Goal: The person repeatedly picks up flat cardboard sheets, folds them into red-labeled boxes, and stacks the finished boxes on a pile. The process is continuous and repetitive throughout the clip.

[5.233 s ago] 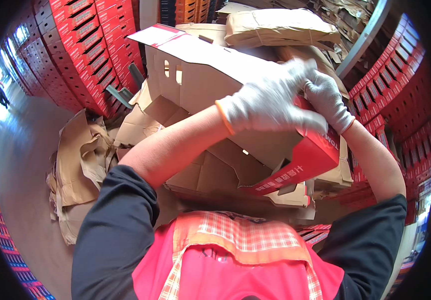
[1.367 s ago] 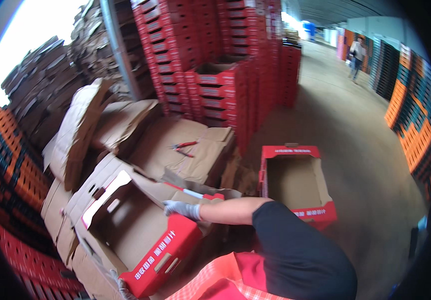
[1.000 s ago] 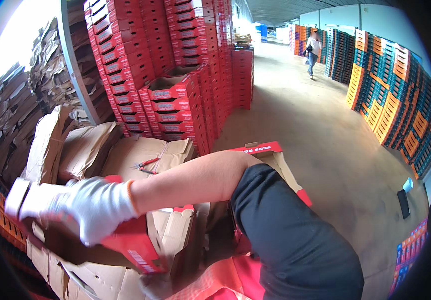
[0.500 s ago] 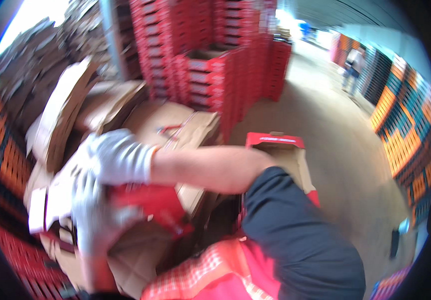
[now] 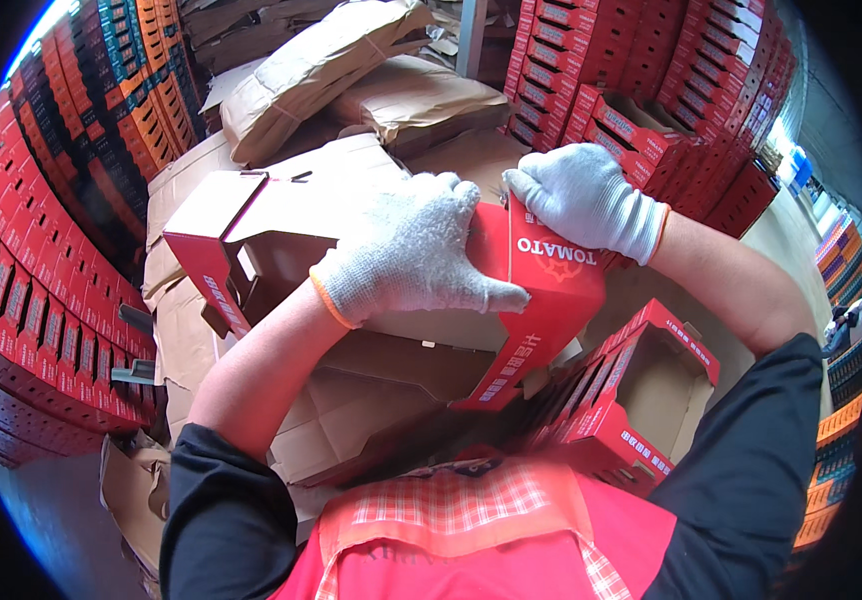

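A part-folded red cardboard box (image 5: 563, 298) lies across in front of me. Its left end has cut-out slots, and glare whitens its far side. With my left hand (image 5: 411, 245), in a white knit glove, I grip the box's middle by the red end panel, the thumb stretched along it. My right hand (image 5: 586, 198), gloved alike, is closed over the far corner of the red end; the fingertips are partly hidden. Beneath the box are brown cardboard sheets (image 5: 326, 425).
Folded red boxes (image 5: 661, 390) are stacked at my right. Paper-wrapped bundles (image 5: 316, 75) lie beyond the work spot. Tall stacks of red boxes (image 5: 591, 45) stand far right, others (image 5: 41, 330) at left. Orange and black crates (image 5: 116, 85) rise at far left.
The view has swung left. My right hand has gone from reaching across beside the left to the box's right corner. The red end, lower before, now stands folded up.
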The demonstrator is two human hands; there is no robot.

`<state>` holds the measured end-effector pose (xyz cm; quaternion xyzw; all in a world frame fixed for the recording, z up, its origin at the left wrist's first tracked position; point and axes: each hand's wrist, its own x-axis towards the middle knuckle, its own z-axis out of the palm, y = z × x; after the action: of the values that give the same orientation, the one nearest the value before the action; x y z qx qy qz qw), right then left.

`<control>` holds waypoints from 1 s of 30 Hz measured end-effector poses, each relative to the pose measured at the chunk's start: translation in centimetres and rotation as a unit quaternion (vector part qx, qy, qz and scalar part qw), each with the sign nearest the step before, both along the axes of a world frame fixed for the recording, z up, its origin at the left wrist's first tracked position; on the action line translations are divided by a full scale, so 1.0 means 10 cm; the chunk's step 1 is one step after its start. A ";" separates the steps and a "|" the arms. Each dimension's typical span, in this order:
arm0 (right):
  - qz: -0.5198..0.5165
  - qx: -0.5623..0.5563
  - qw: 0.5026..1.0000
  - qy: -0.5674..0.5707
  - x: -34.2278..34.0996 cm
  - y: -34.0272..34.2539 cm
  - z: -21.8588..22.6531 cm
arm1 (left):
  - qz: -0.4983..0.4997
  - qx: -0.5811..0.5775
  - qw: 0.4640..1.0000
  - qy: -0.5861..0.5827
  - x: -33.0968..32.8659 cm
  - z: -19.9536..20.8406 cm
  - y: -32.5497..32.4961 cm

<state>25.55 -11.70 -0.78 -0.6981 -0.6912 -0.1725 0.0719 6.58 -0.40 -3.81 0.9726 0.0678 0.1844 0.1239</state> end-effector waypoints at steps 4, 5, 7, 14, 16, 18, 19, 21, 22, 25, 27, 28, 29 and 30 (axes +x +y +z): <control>0.022 -0.021 0.996 -0.088 0.03 0.24 -0.19 | 0.007 0.066 0.997 -0.043 -0.01 -0.07 -0.06; 0.001 -0.102 0.991 -0.086 0.06 0.35 -0.23 | 0.003 0.074 0.996 -0.058 -0.02 -0.08 -0.08; 0.057 -0.129 0.975 -0.174 0.11 0.47 -0.27 | 0.008 0.063 0.995 -0.081 -0.01 -0.10 -0.12; 0.078 -0.022 0.986 0.148 -0.38 0.28 -0.15 | -0.091 -0.225 0.910 -0.335 0.13 -0.20 0.26; 0.076 -0.075 0.987 0.120 -0.55 0.28 -0.10 | -0.167 -0.351 0.862 -0.325 0.04 -0.29 0.37; 0.032 -0.073 0.974 0.210 -0.56 0.33 -0.07 | -0.178 -0.245 0.877 -0.373 -0.17 -0.37 0.42; 0.123 -0.045 0.965 0.228 -0.48 0.40 -0.03 | -0.074 -0.145 0.901 -0.402 -0.33 -0.45 0.39; 0.108 0.018 0.961 0.254 -0.20 0.46 -0.03 | 0.006 -0.032 0.920 -0.391 -0.81 -0.71 0.19; 0.070 0.000 0.941 0.332 -0.01 0.43 -0.05 | 0.018 0.016 0.933 -0.358 -1.08 -0.83 0.08; 0.084 0.016 0.871 0.483 0.60 0.38 -0.23 | 0.020 -0.152 0.897 -0.415 -1.68 -1.20 -0.32; 0.001 -0.031 0.759 0.650 0.79 0.33 -0.67 | 0.116 -0.104 0.879 -0.451 -1.88 -1.17 -0.37; 0.026 -0.027 0.715 0.698 0.76 0.33 -1.04 | 0.099 -0.198 0.862 -0.457 -1.90 -1.10 -0.39; 0.022 -0.029 0.655 0.755 0.69 0.33 -1.46 | 0.056 -0.268 0.849 -0.453 -1.85 -1.00 -0.41; 0.012 -0.040 0.607 0.794 0.54 0.33 -1.95 | 0.013 -0.193 0.929 -0.315 -1.77 -0.84 -0.34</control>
<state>30.95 -8.45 -20.27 -0.5556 -0.3776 0.4780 0.5659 -11.13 -3.79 -12.16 0.8209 0.0723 0.4664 0.3215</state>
